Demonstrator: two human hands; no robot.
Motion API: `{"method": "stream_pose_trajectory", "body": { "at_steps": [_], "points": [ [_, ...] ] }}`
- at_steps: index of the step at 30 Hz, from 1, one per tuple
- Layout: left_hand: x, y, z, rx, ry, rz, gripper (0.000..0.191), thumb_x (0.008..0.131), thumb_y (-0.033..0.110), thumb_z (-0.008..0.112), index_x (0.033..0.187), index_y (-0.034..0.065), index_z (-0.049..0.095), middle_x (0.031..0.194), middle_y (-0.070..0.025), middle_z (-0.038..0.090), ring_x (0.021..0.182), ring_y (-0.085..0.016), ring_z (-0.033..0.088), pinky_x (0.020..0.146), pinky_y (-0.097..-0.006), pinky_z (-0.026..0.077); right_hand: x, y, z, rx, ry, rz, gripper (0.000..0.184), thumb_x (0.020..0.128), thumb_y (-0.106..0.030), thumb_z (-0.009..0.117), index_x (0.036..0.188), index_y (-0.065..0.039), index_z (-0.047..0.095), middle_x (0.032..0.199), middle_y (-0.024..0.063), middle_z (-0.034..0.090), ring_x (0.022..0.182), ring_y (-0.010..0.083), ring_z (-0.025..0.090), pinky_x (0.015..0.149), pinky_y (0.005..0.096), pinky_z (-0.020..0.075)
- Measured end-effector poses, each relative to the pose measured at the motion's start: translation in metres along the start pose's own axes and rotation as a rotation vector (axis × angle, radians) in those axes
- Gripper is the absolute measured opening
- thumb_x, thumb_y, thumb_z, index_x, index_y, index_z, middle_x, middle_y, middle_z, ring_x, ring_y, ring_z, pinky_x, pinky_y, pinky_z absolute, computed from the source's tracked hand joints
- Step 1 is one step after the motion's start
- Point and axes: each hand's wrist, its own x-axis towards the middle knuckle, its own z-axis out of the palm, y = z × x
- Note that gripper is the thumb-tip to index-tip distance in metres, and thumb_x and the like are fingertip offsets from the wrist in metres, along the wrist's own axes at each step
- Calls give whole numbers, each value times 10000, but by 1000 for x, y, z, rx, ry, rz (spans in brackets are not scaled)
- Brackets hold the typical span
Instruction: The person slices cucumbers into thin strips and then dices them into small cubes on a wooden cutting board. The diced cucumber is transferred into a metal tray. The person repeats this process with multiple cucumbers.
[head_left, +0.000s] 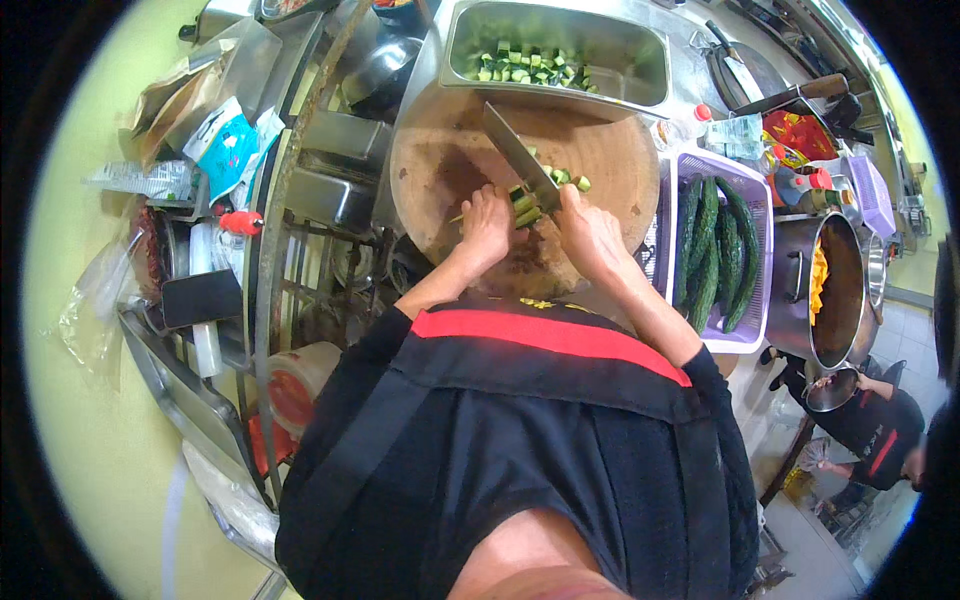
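Observation:
A round wooden chopping block (435, 150) lies before me. My right hand (589, 229) is closed around the handle of a cleaver (519, 154), its blade angled up and to the left over the block. Under the fingers of my left hand (489, 221) are cucumber strips (527, 212), pressed on the wood just left of the blade. Cut cucumber chunks (562, 177) lie on the blade's far right side. Beyond the block, a steel pan (630, 71) holds many cucumber pieces (525, 67). The cleaver's handle is mostly hidden in my hand.
Whole cucumbers (706, 255) fill a purple plastic basket (759, 225) right of the block. Further right stand bottles and a large steel pot (795, 300). A metal rack (277, 225) runs along the left, with a dark phone (202, 298) on it. A co-worker (862, 427) holds a bowl at lower right.

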Motion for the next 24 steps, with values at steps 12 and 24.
{"method": "stream_pose_trajectory", "body": {
  "at_steps": [12, 24],
  "points": [
    [12, -12, 25, -211, -79, -95, 695, 663, 319, 884, 1148, -32, 530, 1126, -173, 565, 1086, -338, 554, 874, -481, 450, 4, -23, 24, -22, -56, -25, 137, 917, -49, 451, 1048, -13, 434, 864, 291, 644, 799, 470, 657, 676, 550, 524],
    [7, -26, 29, -202, 62, 73, 763, 672, 348, 892, 1182, -81, 520, 1167, -218, 547, 1108, -383, 544, 918, -517, 461, -8, -10, 3, 57, 54, 24, 232, 925, -137, 586, 1060, -57, 416, 862, 293, 653, 815, 519, 615, 678, 585, 462]
  ]
}}
